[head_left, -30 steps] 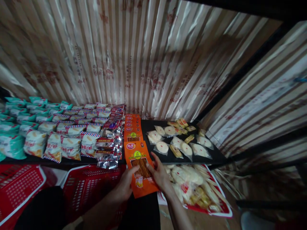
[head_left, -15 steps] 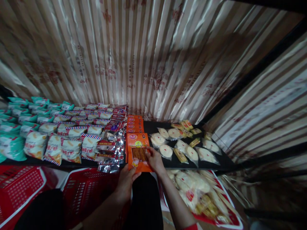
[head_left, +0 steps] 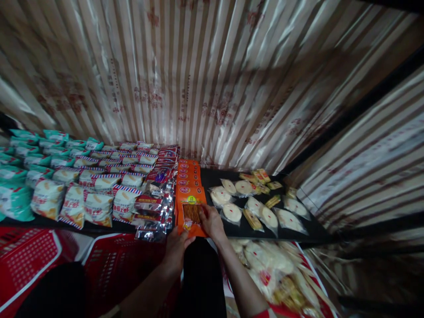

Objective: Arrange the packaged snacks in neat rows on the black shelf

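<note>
An orange snack packet (head_left: 191, 212) with a clear window lies at the front of a row of like orange packets (head_left: 187, 173) on a black shelf (head_left: 308, 229). My left hand (head_left: 175, 247) grips the packet's lower edge from below. My right hand (head_left: 211, 221) holds its right side, fingers on top. Silver and red foil packets (head_left: 154, 207) lie just left of it. Round white cakes in clear wrappers (head_left: 232, 213) lie just right of it.
White and teal snack bags (head_left: 49, 176) fill the shelf's left half. Red baskets (head_left: 112, 260) stand below the shelf at the left. A red tray of wrapped cakes (head_left: 278, 274) sits below at the right. Striped shiny sheeting (head_left: 198, 88) backs the shelf.
Both hands have carried the orange packet up from below the shelf edge and forward onto the front of the orange row.
</note>
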Demonstrator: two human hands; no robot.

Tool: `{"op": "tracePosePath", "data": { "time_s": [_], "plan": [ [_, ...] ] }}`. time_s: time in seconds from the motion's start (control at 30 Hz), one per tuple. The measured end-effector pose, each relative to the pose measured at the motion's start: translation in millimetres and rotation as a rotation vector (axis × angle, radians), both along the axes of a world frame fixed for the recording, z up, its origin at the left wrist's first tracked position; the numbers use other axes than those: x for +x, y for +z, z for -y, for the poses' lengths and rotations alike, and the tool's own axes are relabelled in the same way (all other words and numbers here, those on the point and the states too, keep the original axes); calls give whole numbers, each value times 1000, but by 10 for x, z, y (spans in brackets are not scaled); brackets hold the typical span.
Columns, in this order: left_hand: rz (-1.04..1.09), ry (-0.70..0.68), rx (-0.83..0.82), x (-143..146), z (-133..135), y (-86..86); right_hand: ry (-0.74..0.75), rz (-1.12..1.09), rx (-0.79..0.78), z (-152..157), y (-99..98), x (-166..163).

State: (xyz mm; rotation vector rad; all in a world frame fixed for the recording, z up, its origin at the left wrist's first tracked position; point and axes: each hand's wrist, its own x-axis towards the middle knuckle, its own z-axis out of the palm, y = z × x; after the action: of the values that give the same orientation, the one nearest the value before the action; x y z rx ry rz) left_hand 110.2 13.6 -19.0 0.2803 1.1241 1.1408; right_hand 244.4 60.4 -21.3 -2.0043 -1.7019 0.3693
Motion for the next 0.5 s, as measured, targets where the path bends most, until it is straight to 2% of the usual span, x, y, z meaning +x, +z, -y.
{"op": "tracePosePath", "data": {
  "time_s": [0.2, 0.37, 0.5],
  "plan": [
    [-9, 8, 15, -2, -18, -68, 14, 193, 10, 24, 118, -65],
    [-7, -5, -24, -4, -19, -53, 209, 275, 64, -118, 265, -166],
    [-4, 59, -112, 12, -35, -26, 289, 250, 20, -351, 265, -259]
  ]
}}
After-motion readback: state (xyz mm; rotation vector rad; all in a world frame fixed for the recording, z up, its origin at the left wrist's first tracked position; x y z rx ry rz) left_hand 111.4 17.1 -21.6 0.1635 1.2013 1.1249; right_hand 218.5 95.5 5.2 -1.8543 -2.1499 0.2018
